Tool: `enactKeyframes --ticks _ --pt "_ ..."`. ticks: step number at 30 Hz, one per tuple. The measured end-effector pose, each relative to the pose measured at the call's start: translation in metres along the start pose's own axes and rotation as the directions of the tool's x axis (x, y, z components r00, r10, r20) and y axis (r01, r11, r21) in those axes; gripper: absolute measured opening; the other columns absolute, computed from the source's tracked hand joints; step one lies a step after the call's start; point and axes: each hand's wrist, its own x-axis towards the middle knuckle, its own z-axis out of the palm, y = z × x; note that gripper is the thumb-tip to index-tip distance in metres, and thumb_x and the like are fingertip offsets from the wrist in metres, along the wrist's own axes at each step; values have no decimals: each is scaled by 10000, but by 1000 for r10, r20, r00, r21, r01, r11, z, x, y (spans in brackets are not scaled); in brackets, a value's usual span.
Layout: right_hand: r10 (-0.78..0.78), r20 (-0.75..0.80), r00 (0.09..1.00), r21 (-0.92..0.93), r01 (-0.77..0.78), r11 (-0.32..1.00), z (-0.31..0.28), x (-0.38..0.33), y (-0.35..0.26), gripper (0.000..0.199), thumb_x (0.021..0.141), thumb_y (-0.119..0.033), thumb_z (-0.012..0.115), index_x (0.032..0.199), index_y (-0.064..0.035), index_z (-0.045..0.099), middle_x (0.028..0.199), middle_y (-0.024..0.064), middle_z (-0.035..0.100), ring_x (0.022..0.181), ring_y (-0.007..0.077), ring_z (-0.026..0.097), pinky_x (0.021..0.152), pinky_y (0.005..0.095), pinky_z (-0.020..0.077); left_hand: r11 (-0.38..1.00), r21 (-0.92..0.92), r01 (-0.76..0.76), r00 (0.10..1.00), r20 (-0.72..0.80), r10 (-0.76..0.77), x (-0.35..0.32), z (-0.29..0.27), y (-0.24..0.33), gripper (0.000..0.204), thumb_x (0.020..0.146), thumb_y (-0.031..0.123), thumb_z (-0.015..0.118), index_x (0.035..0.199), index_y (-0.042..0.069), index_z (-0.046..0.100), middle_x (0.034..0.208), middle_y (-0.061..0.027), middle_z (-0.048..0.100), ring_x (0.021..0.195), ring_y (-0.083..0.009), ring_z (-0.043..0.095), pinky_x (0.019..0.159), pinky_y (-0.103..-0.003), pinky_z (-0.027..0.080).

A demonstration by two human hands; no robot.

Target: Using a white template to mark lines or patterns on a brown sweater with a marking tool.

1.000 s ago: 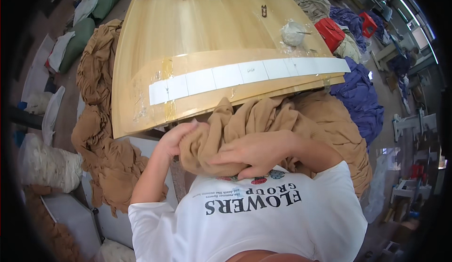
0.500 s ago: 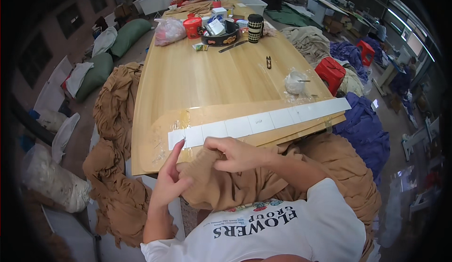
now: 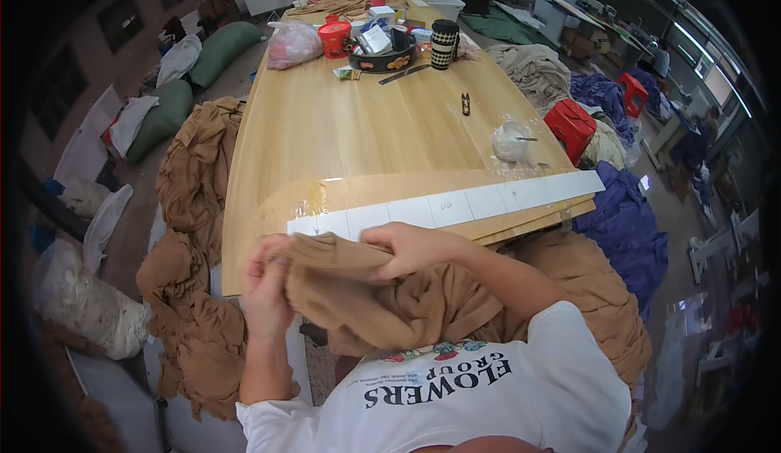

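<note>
**Tan cloth gripped in both hands at table edge**

Tan knit cloth (image 3: 366, 290) bunched up in front of the chest, right at the near edge of the wooden table (image 3: 366, 136). Left hand (image 3: 267, 278) pinches one end of the cloth, fingers closed tight on a fold. Right hand (image 3: 411, 246) lies on top of the bundle, fingers curled down and clamped over the fabric. Hands apart, cloth stretched a little between them. More of the same tan fabric hangs down on the person's right side.

White strip (image 3: 447, 207) runs along the near table edge, just past the hands, not touched. Further tan pile (image 3: 191, 209) draped off the table's left side. Purple cloth heap (image 3: 622, 225) on the floor to the right, red stool (image 3: 573, 124) beside it. Clear plastic bag (image 3: 511, 140) lies on the table's right part, small snips (image 3: 465, 103) near it. Far end: red cup (image 3: 334, 38), checkered cup (image 3: 444, 44), dark tray (image 3: 381, 56), pink bag (image 3: 293, 44). Another person sits beyond the far end.
</note>
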Motion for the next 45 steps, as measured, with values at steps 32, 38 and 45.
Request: enactKeyframes --ticks 32,38,45 --pt "585 -451 674 81 -621 779 -183 -137 150 142 811 -126 619 756 -52 511 687 -67 454 632 26 389 574 170 310 759 295 580 814 -185 -551 61 -69 -110 134 843 134 614 875 4 606 794 -7 617 736 -31 542 646 -175 430" --pt "509 -585 632 562 -136 816 -184 -158 208 145 860 -76 567 996 -41 532 923 5 566 866 93 529 795 241 423 779 494 386 922 -210 -324 67 -72 -122 146 861 139 580 884 -5 571 776 5 592 717 -48 515 643 -198 428" --pt "409 -782 472 354 -205 913 -171 -137 249 160 872 -85 566 1018 -33 530 937 28 593 835 83 541 751 210 429 699 635 329 940 -289 -181 71 -81 -149 128 869 122 570 847 -2 551 737 35 550 672 -30 463 619 -190 400"
